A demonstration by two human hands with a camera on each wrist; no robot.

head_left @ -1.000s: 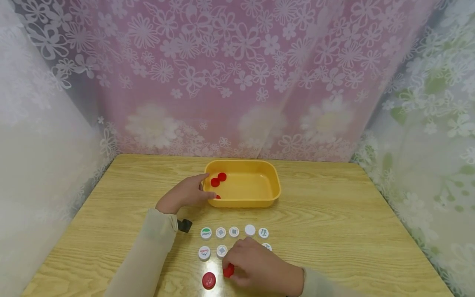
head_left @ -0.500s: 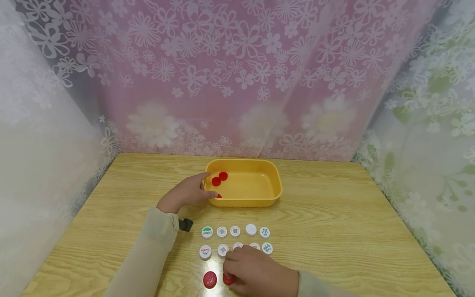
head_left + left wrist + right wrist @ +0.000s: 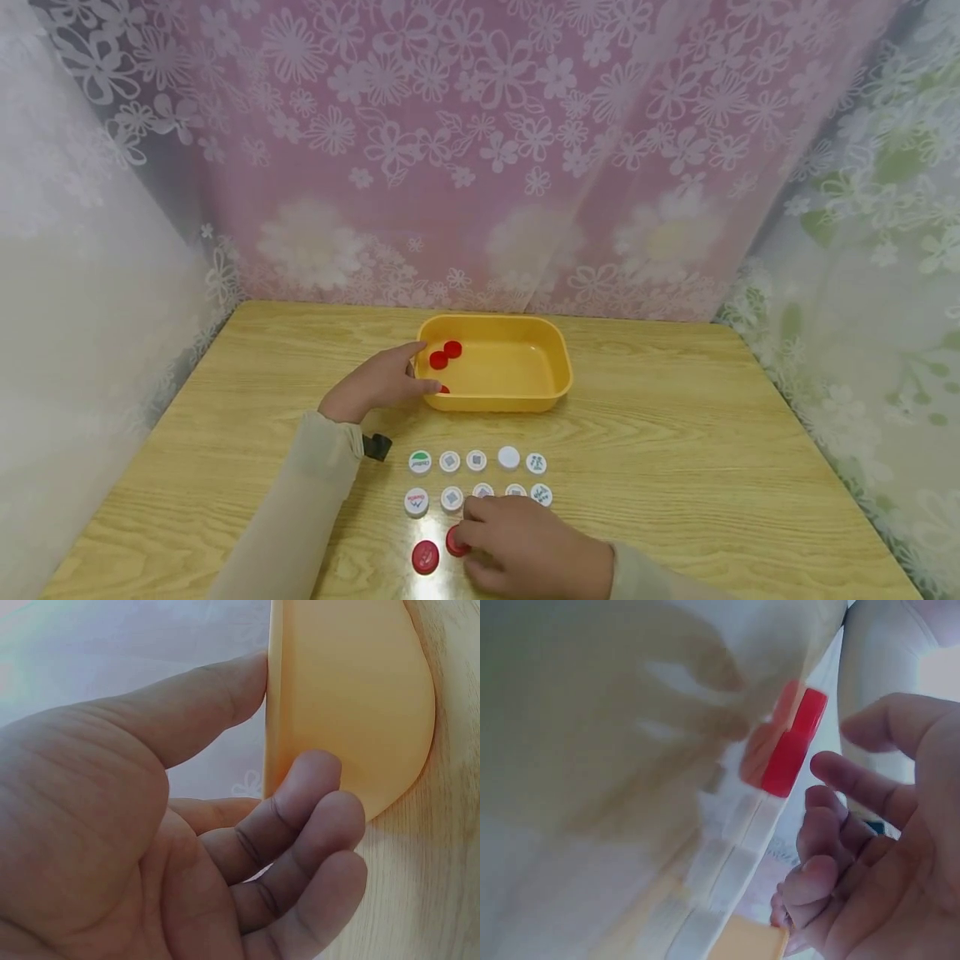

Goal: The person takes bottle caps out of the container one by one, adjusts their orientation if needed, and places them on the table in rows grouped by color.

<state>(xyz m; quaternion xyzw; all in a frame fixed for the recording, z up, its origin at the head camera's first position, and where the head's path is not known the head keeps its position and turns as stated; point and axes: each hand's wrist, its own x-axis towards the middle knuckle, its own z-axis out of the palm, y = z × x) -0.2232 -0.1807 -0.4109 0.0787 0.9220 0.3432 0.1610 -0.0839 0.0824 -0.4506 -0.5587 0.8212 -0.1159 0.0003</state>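
Observation:
At the left end of a yellow plastic bin (image 3: 517,367), my left hand (image 3: 381,385) holds the rim between thumb and index finger, its other fingers bent against the outer wall (image 3: 352,690). Inside that end lie red bottle caps (image 3: 452,349); one is partly hidden by the thumb. My right hand (image 3: 536,546) is low over the table, fingertips overlapping a red cap (image 3: 453,540) in the head view. The right wrist view shows a gap between those fingers and the red caps (image 3: 786,765). Left of it lies another red cap (image 3: 425,557).
Two rows of white bottle caps (image 3: 450,462), several with printed tops, lie between bin and right hand; the hand partly covers the nearer row. A pink flowered curtain (image 3: 465,167) hangs behind the wooden table (image 3: 675,442), pale curtains at both sides.
The right hand held a tilted red cap a second ago; that cap now lies flat beside the other one, and the fingers have loosened. The left hand stays at the bin.

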